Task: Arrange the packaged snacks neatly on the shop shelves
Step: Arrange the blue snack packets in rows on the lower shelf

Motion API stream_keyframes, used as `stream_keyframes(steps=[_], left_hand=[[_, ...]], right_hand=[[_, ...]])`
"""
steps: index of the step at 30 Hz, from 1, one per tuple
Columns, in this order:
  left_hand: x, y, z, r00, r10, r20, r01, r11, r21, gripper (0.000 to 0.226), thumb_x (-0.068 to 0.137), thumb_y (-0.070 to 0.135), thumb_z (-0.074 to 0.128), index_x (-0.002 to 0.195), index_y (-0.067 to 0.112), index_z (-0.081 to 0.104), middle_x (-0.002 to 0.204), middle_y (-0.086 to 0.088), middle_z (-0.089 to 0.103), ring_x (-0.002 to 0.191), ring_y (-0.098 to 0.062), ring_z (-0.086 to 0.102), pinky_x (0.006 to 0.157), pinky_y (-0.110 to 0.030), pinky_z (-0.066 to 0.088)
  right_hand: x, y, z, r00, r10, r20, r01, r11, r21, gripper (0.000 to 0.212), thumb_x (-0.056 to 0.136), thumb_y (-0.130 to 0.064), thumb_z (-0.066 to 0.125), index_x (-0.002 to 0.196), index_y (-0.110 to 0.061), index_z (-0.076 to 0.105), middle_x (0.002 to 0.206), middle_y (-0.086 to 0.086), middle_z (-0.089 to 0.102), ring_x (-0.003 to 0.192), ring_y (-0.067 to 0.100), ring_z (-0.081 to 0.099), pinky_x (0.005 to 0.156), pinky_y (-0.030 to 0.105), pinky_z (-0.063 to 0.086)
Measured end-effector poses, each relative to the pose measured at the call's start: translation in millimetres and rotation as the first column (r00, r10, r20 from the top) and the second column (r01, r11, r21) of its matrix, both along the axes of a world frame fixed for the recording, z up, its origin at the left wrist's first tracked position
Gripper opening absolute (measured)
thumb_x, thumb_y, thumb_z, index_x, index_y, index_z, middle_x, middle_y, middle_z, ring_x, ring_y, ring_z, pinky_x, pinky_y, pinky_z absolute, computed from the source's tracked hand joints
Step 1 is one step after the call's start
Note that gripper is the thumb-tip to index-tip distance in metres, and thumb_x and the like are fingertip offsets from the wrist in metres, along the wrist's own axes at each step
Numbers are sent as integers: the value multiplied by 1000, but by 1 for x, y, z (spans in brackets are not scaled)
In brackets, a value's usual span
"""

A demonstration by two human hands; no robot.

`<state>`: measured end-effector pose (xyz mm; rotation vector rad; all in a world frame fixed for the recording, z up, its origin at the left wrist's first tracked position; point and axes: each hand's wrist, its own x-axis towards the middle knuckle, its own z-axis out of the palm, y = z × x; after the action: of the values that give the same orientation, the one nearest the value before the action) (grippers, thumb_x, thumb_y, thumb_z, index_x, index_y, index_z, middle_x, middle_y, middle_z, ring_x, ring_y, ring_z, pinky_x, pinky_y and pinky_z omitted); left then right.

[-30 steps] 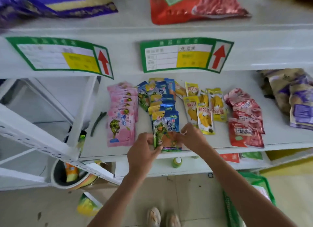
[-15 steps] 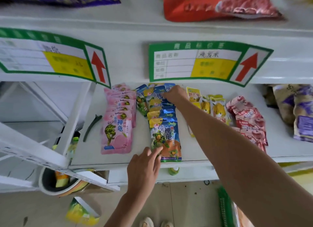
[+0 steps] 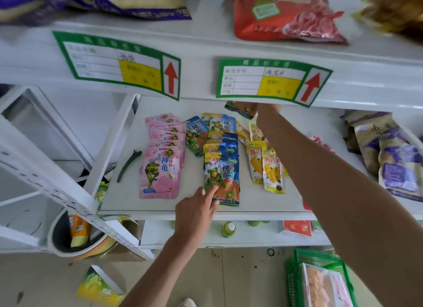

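Note:
Small snack packets lie in rows on the white shelf [image 3: 128, 199]: a pink stack [image 3: 161, 171], a blue turtle stack [image 3: 223, 171], and yellow mango packets [image 3: 272, 176]. My left hand [image 3: 196, 213] rests its straight fingertips on the bottom of the front blue packet. My right hand [image 3: 266, 108] reaches deep to the back of the shelf, mostly hidden behind the green price label [image 3: 272, 81], and grips a blue packet [image 3: 239, 108] raised off the shelf. Red packets [image 3: 319, 142] are largely hidden behind my right forearm.
A dark green clip [image 3: 128, 163] lies left of the pink stack. Big purple bags [image 3: 393, 160] sit at the shelf's right. Larger bags lie on the shelf above. Below are a round tub [image 3: 61, 242], a green bottle [image 3: 229, 229] and a green basket [image 3: 320, 281].
My right hand went from the front blue packet to the back of the shelf and lifted a blue packet there. My left hand stayed on the front packet.

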<state>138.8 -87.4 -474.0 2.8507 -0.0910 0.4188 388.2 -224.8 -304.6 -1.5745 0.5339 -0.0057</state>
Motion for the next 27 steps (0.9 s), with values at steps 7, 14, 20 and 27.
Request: stream_keyframes(steps=[7,14,20,27], left_hand=[[-26,-13,29,991,121,50,-114,986,-118,37,101,43,62,135,29,57,89,6,68,54,-12,60,43,-27,47],[-101,-41,97,976,105,-192,-217,344,-913,12,99,42,61,96,35,70,93,9,76,84,-17,72,72,-32,50],[-182,-78,169,989,31,-144,-147,211,-966,29,97,41,68,98,12,70,93,-22,68,85,-21,63,84,-39,48],[-253,-117,211,998,51,22,4,327,-945,16,95,31,76,85,19,72,62,-2,46,61,-13,43,58,-26,38]], right_hand=[[-91,-28,11,982,-56,182,52,998,31,6,106,-20,58,109,-15,59,85,1,65,69,14,60,45,18,45],[-256,-74,-22,960,228,161,-230,973,-3,17,99,-19,69,84,-23,60,79,2,64,70,20,60,59,26,45],[-397,-111,20,857,450,250,-480,874,73,15,105,-12,61,91,-14,55,75,2,69,61,15,67,51,21,50],[-487,-149,55,816,431,386,-470,883,8,13,107,-15,59,99,-5,56,79,20,72,65,34,72,54,33,56]])
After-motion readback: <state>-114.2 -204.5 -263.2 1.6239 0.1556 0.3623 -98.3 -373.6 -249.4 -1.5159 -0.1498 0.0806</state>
